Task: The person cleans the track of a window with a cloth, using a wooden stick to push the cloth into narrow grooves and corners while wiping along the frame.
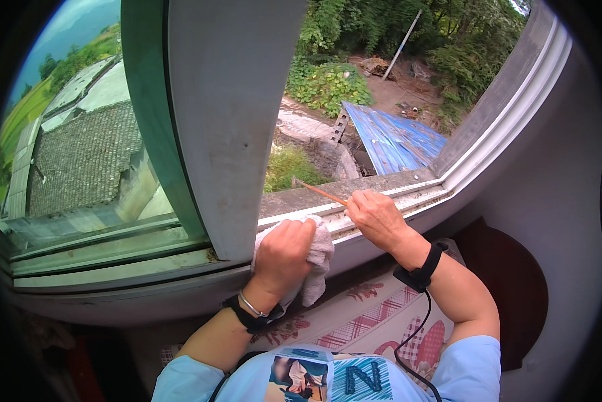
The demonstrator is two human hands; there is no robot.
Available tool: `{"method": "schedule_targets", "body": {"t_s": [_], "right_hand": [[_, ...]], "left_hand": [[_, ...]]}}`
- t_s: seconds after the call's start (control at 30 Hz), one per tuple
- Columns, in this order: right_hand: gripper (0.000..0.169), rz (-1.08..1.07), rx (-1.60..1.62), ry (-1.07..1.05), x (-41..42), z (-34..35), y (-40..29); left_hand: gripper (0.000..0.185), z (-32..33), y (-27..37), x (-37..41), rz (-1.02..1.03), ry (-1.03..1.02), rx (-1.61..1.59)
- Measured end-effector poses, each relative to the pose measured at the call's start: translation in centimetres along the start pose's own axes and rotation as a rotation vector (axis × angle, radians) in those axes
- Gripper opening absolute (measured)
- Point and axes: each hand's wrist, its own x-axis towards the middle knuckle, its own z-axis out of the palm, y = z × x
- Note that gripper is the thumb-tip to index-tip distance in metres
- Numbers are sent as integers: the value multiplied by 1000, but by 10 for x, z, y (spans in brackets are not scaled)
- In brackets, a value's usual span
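Observation:
My right hand (374, 218) grips a thin orange stick (326, 194) over the window track. The stick points left and outward, past the sill; its far tip looks pale and slightly wider, too small to identify. A crumpled white cloth (321, 246) is bunched in my left hand (285, 254), against the inner edge of the window frame. Between and beside my hands runs the white sliding-window track (421, 200), with brown dirt lying in its grooves. Both wrists carry black straps, and the left one also has a silver bangle.
A sliding window sash (220, 125) with green-tinted glass stands left of the opening. Outside lies a rough concrete ledge (381, 181), with a blue corrugated roof (391, 140) below. Under the sill are a patterned fabric (341, 331) and a dark red-brown board (507, 286). A black cable hangs from my right wrist.

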Motion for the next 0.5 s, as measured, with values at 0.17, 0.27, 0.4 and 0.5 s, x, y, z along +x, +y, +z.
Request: {"method": "schedule_targets", "body": {"t_s": [0.17,0.27,0.4,0.5], "right_hand": [[7,-118,11,28,-8,-5,0],[13,-129,-30,46,-16,-16,-3],[14,-98,-3,70,-27,-28,-1],[21,3,53,38,-29,-31,8]], "left_hand": [[36,2,-3,-3,-11,-24,31],[35,1,-2,-2,-5,1,34],[31,2,-1,2,0,55,13],[36,1,-2,1,-13,10,-21]]}}
